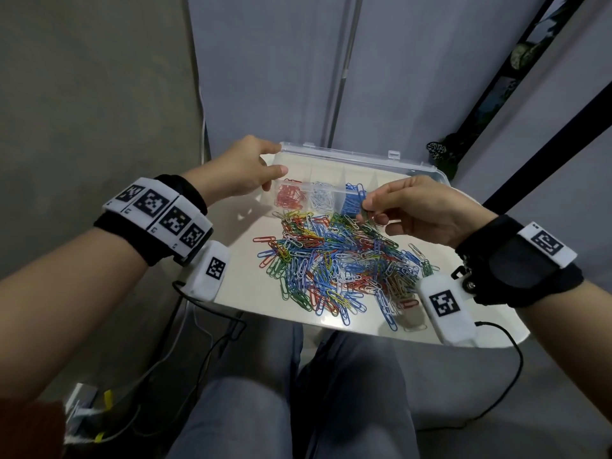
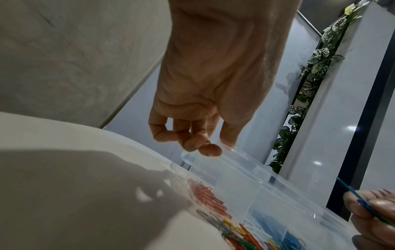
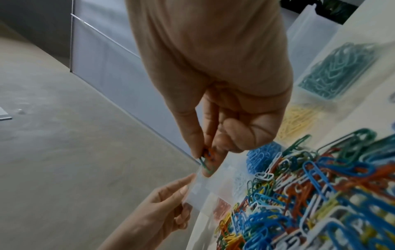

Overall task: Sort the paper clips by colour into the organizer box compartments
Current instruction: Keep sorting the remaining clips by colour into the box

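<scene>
Grey panels backed a white table (image 1: pixel 251 293) that carried the clear organizer box (image 1: pixel 347 154). Its compartments already held red, white, blue, yellow and green clips, yet a large mixed pile of paper clips (image 1: pixel 337 260) lay just in front of the box, so I judged most of the sorting was left. At the box's left end the left hand (image 1: pixel 238 173) pinched its wall. Beside the blue compartment, the right hand (image 1: pixel 420 207) pinched a green clip (image 3: pixel 205 163).
</scene>
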A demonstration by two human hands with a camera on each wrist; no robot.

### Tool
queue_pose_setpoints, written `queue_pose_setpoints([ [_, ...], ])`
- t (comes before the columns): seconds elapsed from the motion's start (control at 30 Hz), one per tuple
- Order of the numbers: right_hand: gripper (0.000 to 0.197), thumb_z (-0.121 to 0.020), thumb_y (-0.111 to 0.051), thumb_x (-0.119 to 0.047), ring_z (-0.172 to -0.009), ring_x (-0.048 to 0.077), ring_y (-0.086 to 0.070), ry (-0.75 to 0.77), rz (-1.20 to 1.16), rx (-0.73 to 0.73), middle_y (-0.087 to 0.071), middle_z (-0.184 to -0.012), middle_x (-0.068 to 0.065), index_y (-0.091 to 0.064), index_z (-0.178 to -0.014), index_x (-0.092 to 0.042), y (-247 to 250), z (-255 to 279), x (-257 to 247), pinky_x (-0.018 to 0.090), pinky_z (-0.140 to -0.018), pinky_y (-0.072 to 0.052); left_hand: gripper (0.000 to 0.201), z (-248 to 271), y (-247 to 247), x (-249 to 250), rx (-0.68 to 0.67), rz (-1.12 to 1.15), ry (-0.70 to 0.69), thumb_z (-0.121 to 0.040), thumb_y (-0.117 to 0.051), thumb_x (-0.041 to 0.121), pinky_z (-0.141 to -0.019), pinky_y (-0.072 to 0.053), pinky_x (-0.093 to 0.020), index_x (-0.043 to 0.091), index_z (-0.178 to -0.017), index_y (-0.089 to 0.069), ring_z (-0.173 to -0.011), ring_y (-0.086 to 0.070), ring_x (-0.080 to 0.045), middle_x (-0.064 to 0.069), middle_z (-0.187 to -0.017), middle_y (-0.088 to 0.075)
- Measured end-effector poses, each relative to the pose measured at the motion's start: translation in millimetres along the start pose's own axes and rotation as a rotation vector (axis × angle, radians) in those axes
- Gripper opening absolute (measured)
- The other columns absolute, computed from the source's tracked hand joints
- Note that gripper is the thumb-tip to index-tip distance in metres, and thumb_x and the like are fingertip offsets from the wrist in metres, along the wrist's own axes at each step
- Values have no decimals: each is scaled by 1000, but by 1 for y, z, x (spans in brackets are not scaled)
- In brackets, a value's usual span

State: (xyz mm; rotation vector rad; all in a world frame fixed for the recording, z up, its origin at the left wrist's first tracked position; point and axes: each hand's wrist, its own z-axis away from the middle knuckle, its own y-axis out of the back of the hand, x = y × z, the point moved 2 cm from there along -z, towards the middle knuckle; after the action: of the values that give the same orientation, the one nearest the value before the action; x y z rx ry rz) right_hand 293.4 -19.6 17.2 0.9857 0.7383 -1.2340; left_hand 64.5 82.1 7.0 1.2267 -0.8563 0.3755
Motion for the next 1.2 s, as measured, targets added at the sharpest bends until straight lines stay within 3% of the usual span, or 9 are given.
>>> queue_pose_setpoints([
  [0.1, 11, -83, -66, 0, -50, 10, -45, 13, 13, 21, -72, -81, 15, -64, -75, -6, -2, -1, 2, 18, -41, -42, 57, -1, 0, -1, -2, 0, 2, -97, -58, 27, -73, -33, -27, 12, -147, -38, -63, -45, -3, 0, -64, -61],
  [0.3, 17, -79, -68, 5, -50, 10, -44, 41, 106, 86, -68, -84, 15, -65, -69, -9, -5, -4, 10, 22, -44, -39, 57, -2, 0, -3, 2, -2, 4, -96, -58, 29, -79, -35, -29, 13, -147, -38, -67, -46, -3, 0, -65, -63],
  [0.47, 9, -80, -70, 1, -52, 10, -43, 26, 117, 108, -63, -58, 1, -70, -73, -3, -4, -6, 15, 19, -41, -36, 57, -2, -1, -3, -1, 6, 3, -96, -58, 29, -82, -36, -31, 13, -147, -38, -69, -47, -6, 0, -65, -63],
  [0.7, 6, -77, -71, 5, -47, 13, -43, 25, 135, 112, -65, -64, 13, -68, -74, 2, -4, -5, 15, 17, -39, -33, 57, -2, -1, -3, -3, 15, 3, -96, -58, 29, -81, -36, -30, 13, -148, -38, -68, -47, -6, -1, -66, -63],
  [0.93, 5, -74, -75, -2, -46, 15, -42, 109, 394, 249, -60, -57, 10, -74, -70, 0, -4, -3, 15, 19, -39, -36, 57, -2, 0, -4, 0, 8, 6, -97, -57, 29, -84, -38, -34, 14, -148, -37, -68, -46, -7, -1, -66, -63],
  [1.07, 4, -73, -72, 1, -45, 16, -36, 165, 466, 285, -52, -52, 9, -72, -70, 2, -7, 0, 15, 16, -35, -30, 57, -2, -1, -4, 5, 14, -4, -96, -58, 29, -62, -38, -25, 14, -147, -39, -59, -46, -6, -1, -65, -62],
  [1.2, 9, -75, -71, -1, -49, 18, -35, 284, 370, 331, -57, -58, 13, -72, -66, -3, -1, 1, -7, 19, -41, -29, 57, -2, -1, -4, 9, 13, -2, -96, -59, 29, -62, -37, -28, 14, -147, -39, -57, -46, -7, -1, -65, -62],
])
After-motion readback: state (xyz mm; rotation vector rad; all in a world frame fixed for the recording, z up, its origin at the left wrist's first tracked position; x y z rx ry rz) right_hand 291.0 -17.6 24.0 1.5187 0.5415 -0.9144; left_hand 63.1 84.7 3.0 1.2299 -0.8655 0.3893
